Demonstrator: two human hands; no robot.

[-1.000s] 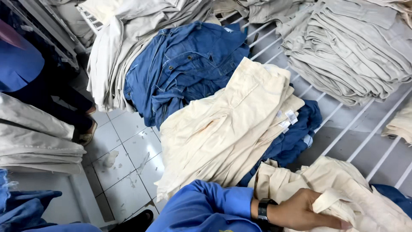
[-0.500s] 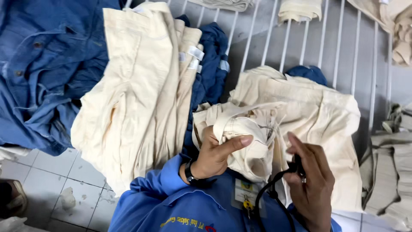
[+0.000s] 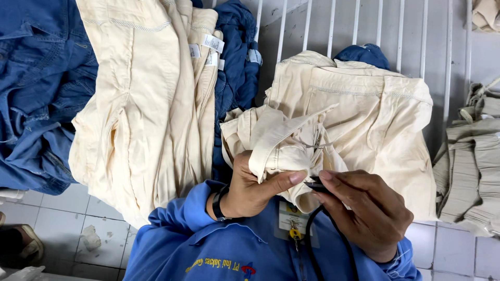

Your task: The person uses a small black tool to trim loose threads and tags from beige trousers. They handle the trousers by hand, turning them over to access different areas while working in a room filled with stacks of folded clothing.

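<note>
While the view half a second ago showed the hands lower and smaller in the frame, they now sit closer and more central, and the right hand [image 3: 367, 213] has come in from the right until its fingertips meet the left thumb. The left hand [image 3: 255, 187] still grasps a bunched fold of the cream garment [image 3: 359, 114], thumb pressed across the cloth. The right hand pinches a small dark tool [image 3: 316, 184] against that fold, where before it was held apart from the fabric; a black cord [image 3: 312, 234] loops down from it over the blue sleeve [image 3: 177, 234]. The cream garment lies spread on the white wire rack [image 3: 401, 31], its near edge lifted into the hands. To its left hangs a stack of cream garments [image 3: 140, 104], as before, with blue denim clothes [image 3: 36, 88] further left. Grey-beige folded cloth [image 3: 474, 171] sits at the right edge.
</note>
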